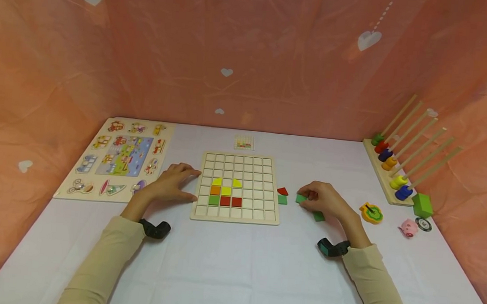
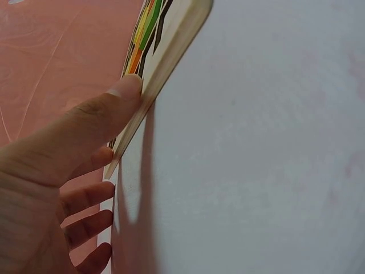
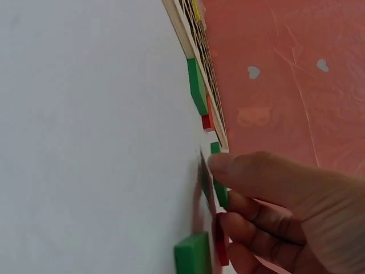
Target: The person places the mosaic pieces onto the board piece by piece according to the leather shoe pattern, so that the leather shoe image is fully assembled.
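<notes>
A wooden grid board (image 1: pixel 259 215) lies flat, with yellow, orange, green and red tiles in some of its squares. My left hand (image 1: pixel 174 183) rests at its left edge, thumb and index fingertip at the rim, fingers spread and relaxed. To the right of the board, my right hand (image 1: pixel 325 200) pinches a green square tile (image 3: pixel 220 191) between thumb and fingers, tilted above its shadow. A red piece (image 3: pixel 221 240) shows by the lower fingers in the right wrist view. Another green tile (image 1: pixel 318 216) lies below the hand; a green tile (image 1: pixel 282 200) and a red piece (image 1: pixel 282 191) lie beside the board.
A small pattern card (image 1: pixel 244 143) lies behind the board. At left is a wooden picture puzzle (image 1: pixel 66 189). On the right stand a peg stacker (image 1: pixel 386 176) with colored rings, a green block (image 1: pixel 422 206), a pink pig (image 1: pixel 409 228), an orange-green toy (image 1: pixel 371 213) and a round black-rimmed piece (image 1: pixel 423 224).
</notes>
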The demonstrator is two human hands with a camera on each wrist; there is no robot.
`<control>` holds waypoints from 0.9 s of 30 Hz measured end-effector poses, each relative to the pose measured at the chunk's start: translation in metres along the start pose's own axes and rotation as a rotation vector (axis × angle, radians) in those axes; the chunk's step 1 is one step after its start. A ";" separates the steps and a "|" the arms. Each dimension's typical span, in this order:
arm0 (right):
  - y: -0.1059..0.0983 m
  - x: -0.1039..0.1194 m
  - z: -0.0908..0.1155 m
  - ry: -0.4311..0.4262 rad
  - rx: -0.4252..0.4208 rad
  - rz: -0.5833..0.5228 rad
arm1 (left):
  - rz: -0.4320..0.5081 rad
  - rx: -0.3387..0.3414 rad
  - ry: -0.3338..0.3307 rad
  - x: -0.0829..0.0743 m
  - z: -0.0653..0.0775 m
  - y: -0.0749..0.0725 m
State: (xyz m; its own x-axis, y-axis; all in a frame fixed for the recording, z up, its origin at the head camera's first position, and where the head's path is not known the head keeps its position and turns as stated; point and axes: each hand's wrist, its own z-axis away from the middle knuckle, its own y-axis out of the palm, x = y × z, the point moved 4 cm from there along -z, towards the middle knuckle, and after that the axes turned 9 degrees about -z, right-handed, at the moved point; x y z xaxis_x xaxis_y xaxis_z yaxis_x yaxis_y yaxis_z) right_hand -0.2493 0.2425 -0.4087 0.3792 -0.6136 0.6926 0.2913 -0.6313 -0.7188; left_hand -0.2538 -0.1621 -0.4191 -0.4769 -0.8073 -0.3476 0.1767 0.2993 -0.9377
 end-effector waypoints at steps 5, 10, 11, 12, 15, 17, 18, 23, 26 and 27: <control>0.001 0.011 -0.009 -0.112 -0.034 -0.015 | 0.000 0.000 -0.001 0.000 0.000 -0.002; 0.011 0.030 -0.023 -0.207 -0.028 -0.050 | 0.004 0.003 0.000 0.000 0.000 -0.001; 0.015 0.034 -0.026 -0.212 -0.021 -0.063 | 0.004 0.003 -0.001 0.001 0.000 -0.001; 0.019 0.037 -0.028 -0.220 -0.012 -0.077 | 0.004 0.004 -0.002 0.001 -0.001 0.000; 0.032 0.047 -0.036 -0.229 0.018 -0.109 | 0.006 0.006 -0.007 0.001 -0.001 0.000; 0.041 0.053 -0.041 -0.233 0.040 -0.120 | 0.006 0.008 -0.011 0.001 -0.001 0.000; 0.045 0.055 -0.043 -0.236 0.050 -0.120 | 0.006 0.008 -0.012 0.001 -0.001 0.000; 0.067 0.065 -0.050 -0.235 0.121 -0.130 | 0.010 0.010 -0.014 0.000 -0.001 -0.001; 0.077 0.069 -0.053 -0.229 0.157 -0.135 | 0.012 0.008 -0.011 -0.001 0.000 -0.001; 0.080 0.070 -0.053 -0.230 0.166 -0.137 | 0.012 0.007 -0.010 -0.001 0.000 -0.001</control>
State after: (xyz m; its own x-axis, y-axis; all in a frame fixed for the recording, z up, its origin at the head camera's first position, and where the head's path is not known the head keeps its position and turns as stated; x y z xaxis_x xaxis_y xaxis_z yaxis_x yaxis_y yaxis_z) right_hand -0.2467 0.1243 -0.4144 0.5095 -0.3927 0.7656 0.4854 -0.6034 -0.6326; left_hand -0.2540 -0.1616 -0.4181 -0.4658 -0.8090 -0.3586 0.1883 0.3053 -0.9334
